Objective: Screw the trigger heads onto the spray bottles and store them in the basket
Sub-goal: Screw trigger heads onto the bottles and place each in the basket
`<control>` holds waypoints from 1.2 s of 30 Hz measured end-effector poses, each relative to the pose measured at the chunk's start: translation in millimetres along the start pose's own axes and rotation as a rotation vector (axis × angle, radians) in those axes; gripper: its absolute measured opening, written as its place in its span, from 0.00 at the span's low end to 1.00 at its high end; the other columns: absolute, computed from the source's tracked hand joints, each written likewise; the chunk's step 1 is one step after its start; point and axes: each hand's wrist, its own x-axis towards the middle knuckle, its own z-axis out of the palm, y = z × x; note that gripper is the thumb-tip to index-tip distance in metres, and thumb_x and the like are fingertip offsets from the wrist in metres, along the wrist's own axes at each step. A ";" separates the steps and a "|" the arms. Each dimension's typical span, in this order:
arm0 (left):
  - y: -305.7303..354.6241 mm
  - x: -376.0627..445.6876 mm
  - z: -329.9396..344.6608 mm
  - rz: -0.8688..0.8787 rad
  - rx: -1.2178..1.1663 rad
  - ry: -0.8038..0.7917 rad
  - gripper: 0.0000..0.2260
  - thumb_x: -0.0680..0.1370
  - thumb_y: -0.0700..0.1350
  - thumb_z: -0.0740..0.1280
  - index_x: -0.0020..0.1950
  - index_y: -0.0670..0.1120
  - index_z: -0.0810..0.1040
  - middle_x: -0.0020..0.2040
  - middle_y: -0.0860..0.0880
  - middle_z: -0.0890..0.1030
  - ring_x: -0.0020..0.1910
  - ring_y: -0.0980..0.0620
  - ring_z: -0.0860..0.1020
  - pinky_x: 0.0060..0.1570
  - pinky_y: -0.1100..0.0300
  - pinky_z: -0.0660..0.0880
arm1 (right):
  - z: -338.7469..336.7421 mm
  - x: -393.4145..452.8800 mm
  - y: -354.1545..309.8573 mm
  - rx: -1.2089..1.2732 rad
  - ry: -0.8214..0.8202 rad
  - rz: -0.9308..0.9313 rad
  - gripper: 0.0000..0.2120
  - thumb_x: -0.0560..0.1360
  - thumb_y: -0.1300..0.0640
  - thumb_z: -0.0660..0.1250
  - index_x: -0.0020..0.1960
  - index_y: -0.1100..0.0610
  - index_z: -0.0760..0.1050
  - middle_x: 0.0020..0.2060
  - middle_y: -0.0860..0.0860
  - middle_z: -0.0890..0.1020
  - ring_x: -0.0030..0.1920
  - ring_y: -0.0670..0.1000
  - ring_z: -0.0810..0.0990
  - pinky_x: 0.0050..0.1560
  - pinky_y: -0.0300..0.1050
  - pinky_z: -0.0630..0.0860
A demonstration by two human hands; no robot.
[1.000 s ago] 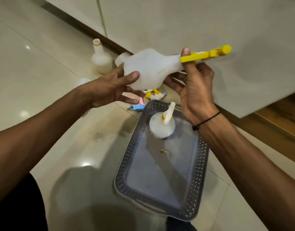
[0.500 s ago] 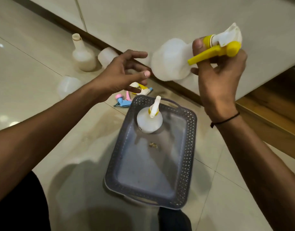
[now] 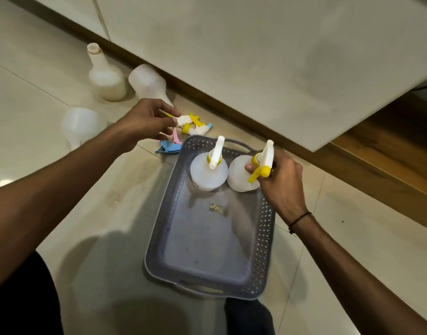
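A grey perforated basket [image 3: 265, 238] lies on the floor. At its far end stands a white spray bottle [image 3: 205, 175] with a yellow-and-white trigger head. Beside it on the right stands a second assembled spray bottle [image 3: 239, 176]; my right hand [image 3: 280, 182] grips its yellow trigger head. My left hand [image 3: 147, 122] hovers with fingers apart over loose trigger heads [image 3: 192, 125] on the floor, yellow-white ones and a blue-pink one [image 3: 170, 147]. Three headless white bottles wait behind: one upright [image 3: 106, 78], one lying [image 3: 149, 84], one blurred [image 3: 80, 125].
White cabinet fronts [image 3: 256, 56] with a brown plinth run diagonally behind the basket. A wooden floor strip [image 3: 388, 146] lies at right. A small scrap [image 3: 216, 208] sits on the basket's bottom. My dark-clothed knees show at the lower edge.
My right hand has brought the assembled bottle down from the air into the basket, next to the first one. My left hand let go of it and moved to the loose trigger heads.
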 end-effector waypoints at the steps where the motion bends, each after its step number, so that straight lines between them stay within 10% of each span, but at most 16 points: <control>1: -3.7 2.3 -1.0 -0.013 0.035 0.001 0.09 0.83 0.38 0.71 0.64 0.43 0.83 0.58 0.36 0.86 0.45 0.49 0.83 0.45 0.58 0.82 | 5.0 0.1 4.2 0.011 -0.001 0.006 0.12 0.74 0.54 0.79 0.53 0.57 0.83 0.47 0.54 0.85 0.44 0.50 0.82 0.39 0.22 0.70; 9: -14.6 5.8 -10.7 -0.005 0.312 0.036 0.08 0.80 0.45 0.75 0.59 0.49 0.84 0.51 0.45 0.87 0.44 0.48 0.84 0.55 0.43 0.84 | 18.9 -27.8 13.5 -0.040 -0.023 0.157 0.24 0.73 0.59 0.77 0.65 0.56 0.72 0.55 0.49 0.80 0.51 0.49 0.79 0.48 0.42 0.74; 14: -12.9 5.2 -32.6 -0.021 0.285 0.166 0.09 0.79 0.50 0.76 0.57 0.48 0.85 0.45 0.47 0.87 0.43 0.48 0.86 0.51 0.49 0.83 | 42.9 -103.4 -2.4 0.212 0.070 0.261 0.08 0.76 0.62 0.73 0.45 0.54 0.75 0.36 0.48 0.80 0.38 0.44 0.80 0.41 0.44 0.77; 21: -35.2 -6.0 -93.3 -0.097 0.245 0.412 0.08 0.77 0.52 0.76 0.52 0.51 0.86 0.47 0.50 0.86 0.54 0.46 0.85 0.58 0.49 0.82 | 104.6 -90.6 -78.6 0.252 -0.215 -0.075 0.07 0.78 0.54 0.71 0.44 0.50 0.74 0.33 0.44 0.80 0.34 0.46 0.80 0.34 0.43 0.78; 28: -59.8 -9.4 -132.0 -0.187 0.499 0.512 0.20 0.77 0.57 0.75 0.67 0.51 0.81 0.69 0.43 0.78 0.72 0.41 0.74 0.65 0.43 0.77 | 165.0 -6.1 -123.5 -0.316 -0.218 -0.523 0.22 0.76 0.48 0.66 0.65 0.58 0.72 0.56 0.58 0.78 0.57 0.61 0.75 0.58 0.57 0.76; 36: -93.7 -9.4 -143.5 -0.350 0.576 0.295 0.37 0.78 0.57 0.75 0.83 0.55 0.62 0.77 0.37 0.65 0.72 0.33 0.72 0.69 0.41 0.74 | 222.4 45.9 -119.1 -0.858 -0.448 -0.369 0.35 0.77 0.49 0.65 0.79 0.58 0.58 0.72 0.68 0.68 0.73 0.71 0.65 0.76 0.66 0.58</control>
